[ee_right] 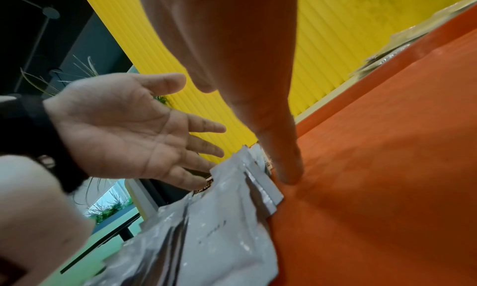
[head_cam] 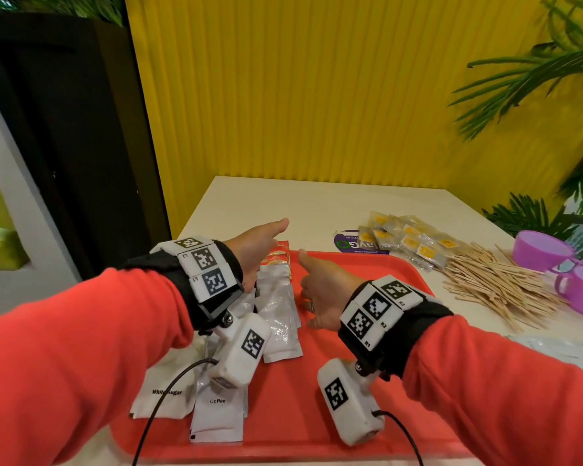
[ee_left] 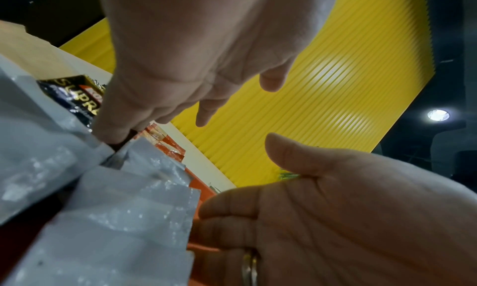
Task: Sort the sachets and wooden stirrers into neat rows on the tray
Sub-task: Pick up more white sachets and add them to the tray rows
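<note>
Broadly, a white table [head_cam: 283, 203] backs onto a ribbed yellow wall [head_cam: 317, 89], its far half bare. Red tray [head_cam: 367, 381] sits at the near edge; its right half is uncovered, while its left half carries white sachets [head_cam: 276, 314] in an overlapping, uneven column running near to far. Two larger packets, marked White Sugar [head_cam: 167, 391] and Coffee [head_cam: 217, 401], lie at the near-left, the sugar one overhanging the tray rim. Red-and-gold sachets [head_cam: 278, 255] sit at the far-left corner, reaching past the rim.

Off the tray, right: wooden stirrers [head_cam: 495, 287] in a loose heap on the table, just beside the tray's right rim. Clear sachets with yellow labels [head_cam: 408, 242] are piled behind them, near the far-right corner. Purple cups [head_cam: 559, 267] stand at the table's right edge, touching the stirrer heap.

Left hand [head_cam: 254, 253]: fingers straight and spread, holding nothing, little-finger side down against the left flank of the white column; a dark sachet [ee_left: 74, 98] lies beside it. Right hand [head_cam: 320, 294]: palm facing left, fingers straight and close together, edge down on the tray surface against the column's right flank. Palms face each other, with the sachets between.
</note>
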`<action>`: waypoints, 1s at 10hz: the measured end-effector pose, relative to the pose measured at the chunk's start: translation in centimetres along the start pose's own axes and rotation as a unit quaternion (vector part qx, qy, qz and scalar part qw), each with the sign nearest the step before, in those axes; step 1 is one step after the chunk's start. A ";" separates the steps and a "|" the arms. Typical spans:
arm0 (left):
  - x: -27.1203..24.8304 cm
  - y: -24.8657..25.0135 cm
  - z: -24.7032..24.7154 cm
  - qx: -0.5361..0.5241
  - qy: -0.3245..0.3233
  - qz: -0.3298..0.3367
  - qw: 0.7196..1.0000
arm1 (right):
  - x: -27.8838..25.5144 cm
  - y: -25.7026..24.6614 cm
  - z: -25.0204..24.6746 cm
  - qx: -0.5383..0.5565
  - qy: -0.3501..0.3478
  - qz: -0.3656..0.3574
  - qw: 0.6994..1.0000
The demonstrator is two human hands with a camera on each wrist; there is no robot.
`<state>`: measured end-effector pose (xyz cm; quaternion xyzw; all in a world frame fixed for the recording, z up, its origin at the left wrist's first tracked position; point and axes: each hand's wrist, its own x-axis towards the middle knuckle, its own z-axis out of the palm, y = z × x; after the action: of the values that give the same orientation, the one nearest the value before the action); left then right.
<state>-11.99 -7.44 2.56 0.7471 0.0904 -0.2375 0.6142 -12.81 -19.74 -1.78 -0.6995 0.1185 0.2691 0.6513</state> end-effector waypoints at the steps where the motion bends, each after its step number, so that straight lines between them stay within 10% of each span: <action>1: 0.1 -0.3 -0.2 0.000 -0.018 0.002 1.000 | -0.9 0.9 -0.4 -0.007 -0.018 0.020 1.000; 4: -1.1 -0.4 0.5 0.085 0.021 0.033 0.996 | -4.8 0.4 1.3 -0.004 -0.006 0.039 0.999; 6: -2.3 -0.2 -0.4 0.569 0.100 0.088 0.812 | -4.8 0.4 1.4 0.015 0.036 0.021 0.999; 7: -2.2 -0.5 -0.1 0.628 0.082 0.074 0.771 | -4.4 0.3 1.3 0.014 0.035 0.035 0.999; 10: -1.1 0.1 0.4 0.629 0.037 0.053 0.774 | -3.6 1.2 0.9 0.010 0.016 0.064 0.998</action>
<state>-13.03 -7.65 3.10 0.9787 -0.0964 -0.1805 0.0146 -16.63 -19.67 -0.92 -0.6885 0.1756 0.2977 0.6376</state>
